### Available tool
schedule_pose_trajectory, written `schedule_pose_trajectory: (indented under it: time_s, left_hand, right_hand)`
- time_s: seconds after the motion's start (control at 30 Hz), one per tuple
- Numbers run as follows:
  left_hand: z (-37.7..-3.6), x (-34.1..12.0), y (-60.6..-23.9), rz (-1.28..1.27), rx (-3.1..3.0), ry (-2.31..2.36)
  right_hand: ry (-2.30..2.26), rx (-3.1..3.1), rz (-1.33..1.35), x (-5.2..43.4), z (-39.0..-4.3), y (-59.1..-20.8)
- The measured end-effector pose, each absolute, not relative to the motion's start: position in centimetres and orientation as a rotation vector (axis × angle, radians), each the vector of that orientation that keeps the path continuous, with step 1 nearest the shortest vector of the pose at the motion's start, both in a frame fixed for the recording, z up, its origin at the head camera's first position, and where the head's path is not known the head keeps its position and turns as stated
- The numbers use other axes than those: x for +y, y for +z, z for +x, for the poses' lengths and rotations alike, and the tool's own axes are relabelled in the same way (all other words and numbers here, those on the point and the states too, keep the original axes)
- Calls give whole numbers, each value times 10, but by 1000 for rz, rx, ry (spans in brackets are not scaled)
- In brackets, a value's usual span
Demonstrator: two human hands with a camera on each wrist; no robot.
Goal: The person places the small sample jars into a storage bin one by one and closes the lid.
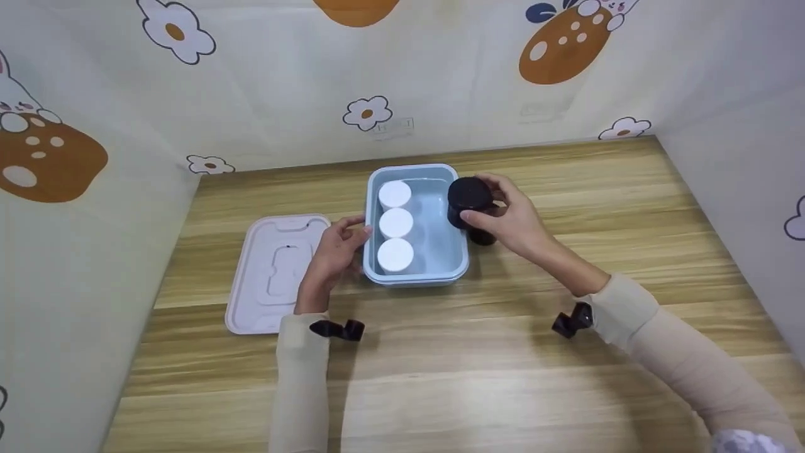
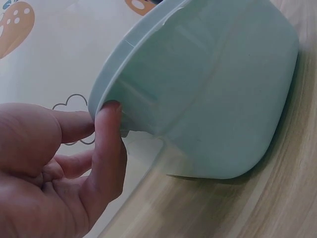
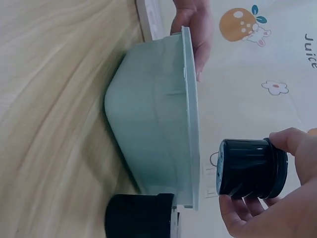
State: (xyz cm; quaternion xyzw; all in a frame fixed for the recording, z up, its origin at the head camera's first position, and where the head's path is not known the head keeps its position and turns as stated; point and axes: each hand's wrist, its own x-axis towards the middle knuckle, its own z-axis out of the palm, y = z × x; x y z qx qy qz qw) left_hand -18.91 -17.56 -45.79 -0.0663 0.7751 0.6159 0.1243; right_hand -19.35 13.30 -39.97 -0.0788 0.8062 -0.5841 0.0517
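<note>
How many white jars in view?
3, in a row inside the blue tub, along its left side: far jar, middle jar, near jar. Any beneath them would be hidden.

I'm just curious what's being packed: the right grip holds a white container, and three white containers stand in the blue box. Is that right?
Not quite: the right grip holds a black container, as the head view shows. The three white containers do stand in the blue box.
</note>
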Motion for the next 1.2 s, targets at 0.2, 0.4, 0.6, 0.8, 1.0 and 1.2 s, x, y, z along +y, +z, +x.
schedule_pose_trajectory:
  time_s: [0.2,0.4,0.6,0.8,1.0,1.2]
  left_hand:
    - [-188,-177,-458,-184,2237,1823]
    - [-188,-179,-458,-220,2242,1807]
    - [-189,-177,-458,-220,2249,1800]
    - [-190,-176,-458,-213,2237,1807]
    - [-190,-174,-457,-218,2238,1806]
    - [-189,-175,-457,-233,2219,1815]
  right_hand:
    - [-1724,2493,-270,124,-197,-393]
    - [-1678,2473,-289,109,-205,-386]
    - [-1603,2489,-266,96,-217,-379]
    - [-1512,2512,-196,87,-231,-378]
    - [-1429,2562,-143,78,-243,-381]
    - [-1457,2542,-64,67,-251,-380]
